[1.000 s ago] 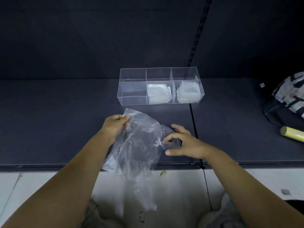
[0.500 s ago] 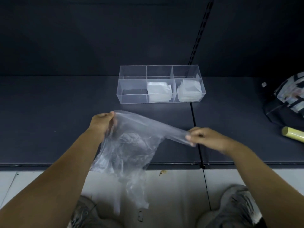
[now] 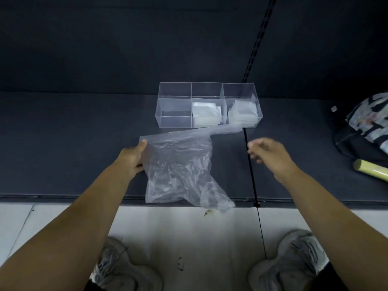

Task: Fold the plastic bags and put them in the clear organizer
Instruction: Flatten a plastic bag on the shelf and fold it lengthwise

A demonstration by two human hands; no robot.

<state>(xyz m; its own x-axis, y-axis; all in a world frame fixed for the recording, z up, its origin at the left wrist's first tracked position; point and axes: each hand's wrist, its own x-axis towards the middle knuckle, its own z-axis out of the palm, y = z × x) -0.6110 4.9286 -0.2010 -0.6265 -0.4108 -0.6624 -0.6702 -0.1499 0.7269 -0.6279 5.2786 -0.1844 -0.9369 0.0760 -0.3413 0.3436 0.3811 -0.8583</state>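
The left hand (image 3: 133,156) pinches the left edge of the clear plastic bag (image 3: 180,164), which lies crumpled on the dark shelf (image 3: 73,143) just in front of the clear organizer (image 3: 174,122), one strap trailing toward its right compartment. The right hand (image 3: 266,152), blurred, hovers loosely curled beside the bag and holds nothing. A neat fold probably calls for flattening the film and aligning both straps first.

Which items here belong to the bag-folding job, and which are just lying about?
Job: plastic bag, gripped by the left hand; right hand, holding nothing; clear organizer; folded bags in its middle and right compartments.
Lying about: patterned bag; yellow-green roll; scrap on the floor.
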